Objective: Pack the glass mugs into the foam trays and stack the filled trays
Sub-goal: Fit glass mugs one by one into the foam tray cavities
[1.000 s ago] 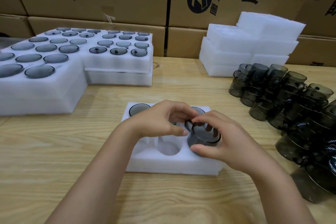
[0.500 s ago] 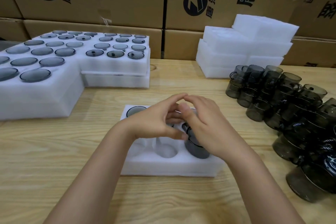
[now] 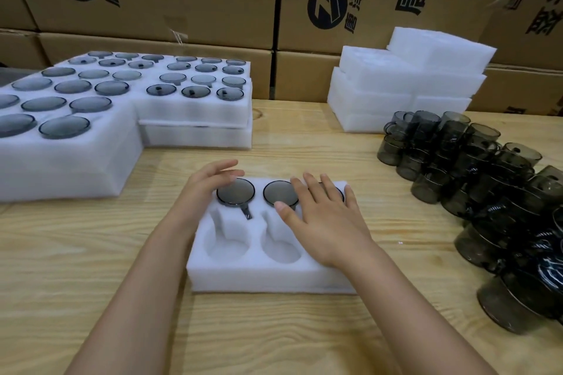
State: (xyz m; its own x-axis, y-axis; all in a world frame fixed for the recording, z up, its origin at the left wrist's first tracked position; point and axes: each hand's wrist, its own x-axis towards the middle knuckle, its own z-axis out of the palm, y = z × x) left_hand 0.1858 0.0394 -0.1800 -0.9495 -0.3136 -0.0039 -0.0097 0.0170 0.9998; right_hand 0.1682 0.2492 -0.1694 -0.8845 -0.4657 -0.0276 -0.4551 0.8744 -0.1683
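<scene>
Both the left hand (image 3: 210, 188) and right hand (image 3: 323, 216) are lying flat and released over the foam tray (image 3: 259, 271), pressing fragile, slippery glass mugs (image 3: 236, 192) into soft pockets.

The right hand (image 3: 324, 217) covers most of the far-right mug (image 3: 337, 192) in the foam tray (image 3: 253, 274) and the cavity nearer than it. Right of that tray, the loose mugs (image 3: 487, 192) run off the frame's edge.

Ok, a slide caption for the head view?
Both hands press smoked-glass mugs into a half-filled foam tray.
</scene>
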